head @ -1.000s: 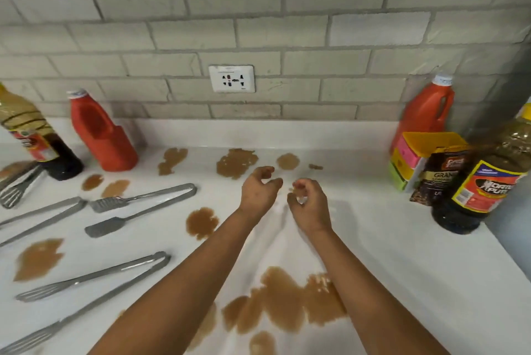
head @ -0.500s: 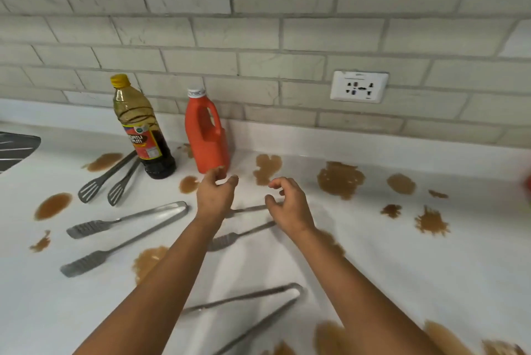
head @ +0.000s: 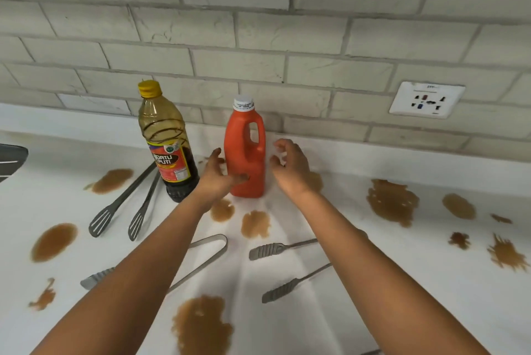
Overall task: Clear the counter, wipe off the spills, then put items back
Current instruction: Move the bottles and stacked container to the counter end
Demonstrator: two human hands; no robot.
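Grey brick wall point(head: 258, 32), white socket point(head: 427, 99)

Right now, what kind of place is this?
Most likely a home kitchen counter: a white countertop against a grey brick-tile backsplash with a white wall socket, a yellow-capped clear bottle of dark liquid, metal tongs and brown spills.

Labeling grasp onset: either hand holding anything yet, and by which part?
Nothing held. Left hand touches the orange jug low on its side; right hand hovers open beside it.
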